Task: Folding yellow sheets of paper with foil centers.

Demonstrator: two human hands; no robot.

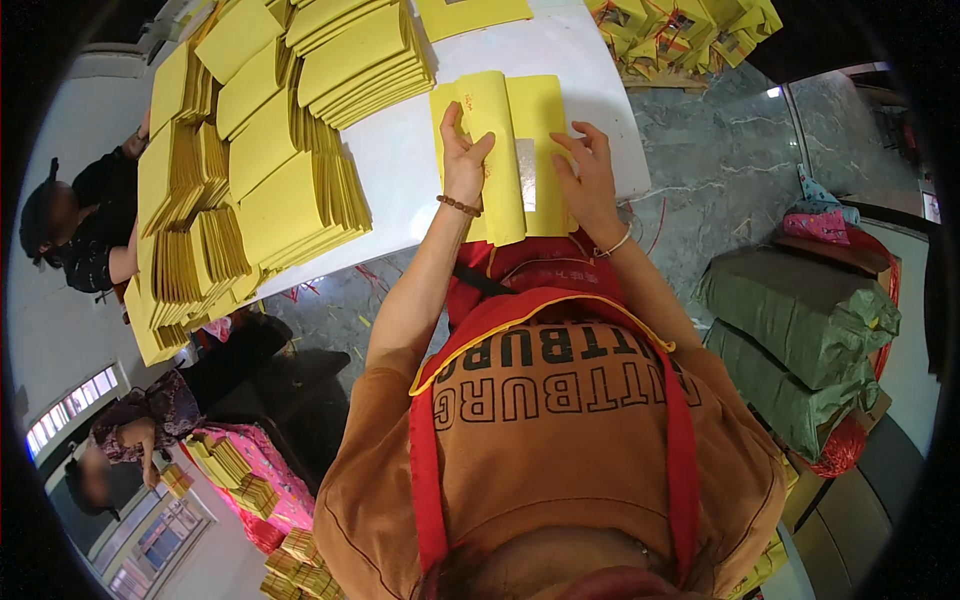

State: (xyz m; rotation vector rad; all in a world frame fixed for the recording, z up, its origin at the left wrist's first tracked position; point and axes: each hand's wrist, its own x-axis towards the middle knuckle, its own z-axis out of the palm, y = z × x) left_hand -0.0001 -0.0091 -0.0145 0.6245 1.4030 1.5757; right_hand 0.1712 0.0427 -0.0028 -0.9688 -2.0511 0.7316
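Observation:
In front of me a yellow paper sheet lies at the table's near edge, its left part folded over into a curved flap. Beside the fold a silvery rectangle shows on the paper. My left hand rests on the flap, thumb and forefinger spread apart. At the sheet's right edge is my right hand, its fingers parted and slightly bent, with nothing visible between them. The lower end of the paper overhangs the table edge, close to my red apron.
Stacks of folded yellow paper crowd the left of the white table. More yellow bundles lie beyond its far right. Green wrapped bales stand at right. Two people are at left, one by a pink-covered table.

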